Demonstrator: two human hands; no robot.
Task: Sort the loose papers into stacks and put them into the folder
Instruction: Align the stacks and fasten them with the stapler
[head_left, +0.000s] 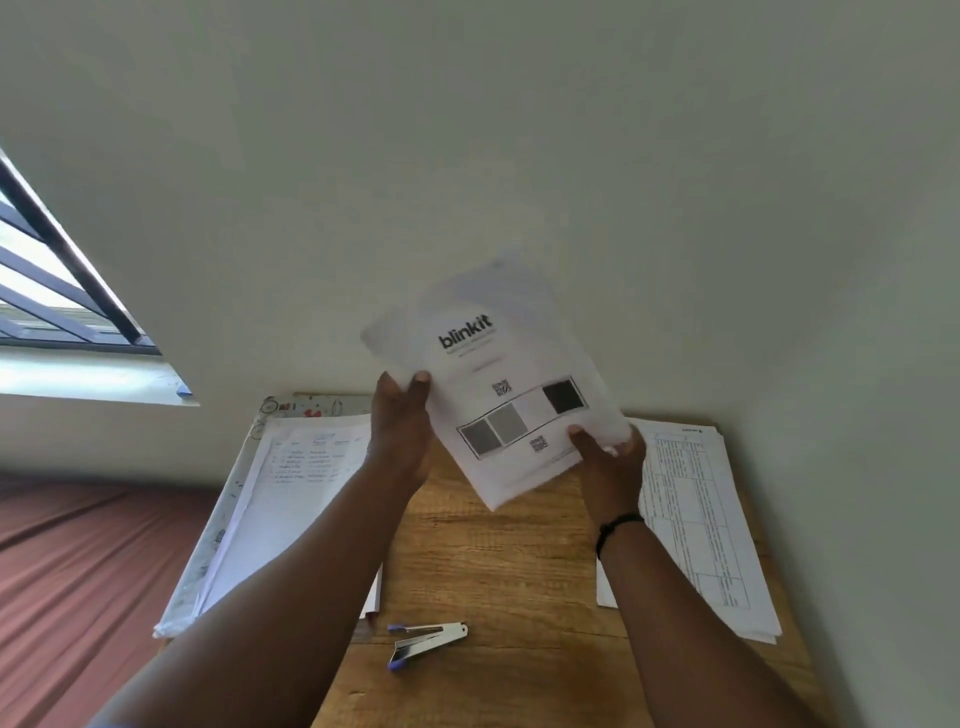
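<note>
Gripping a sheaf of papers (498, 384) in left hand (402, 431) and right hand (608, 457), we were sorting; next, choosing a stack at the table's (498, 561) edges.

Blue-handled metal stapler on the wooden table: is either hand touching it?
No. The blue-handled metal stapler lies alone on the wooden table, while the left hand and right hand hold up white printed papers.
</note>
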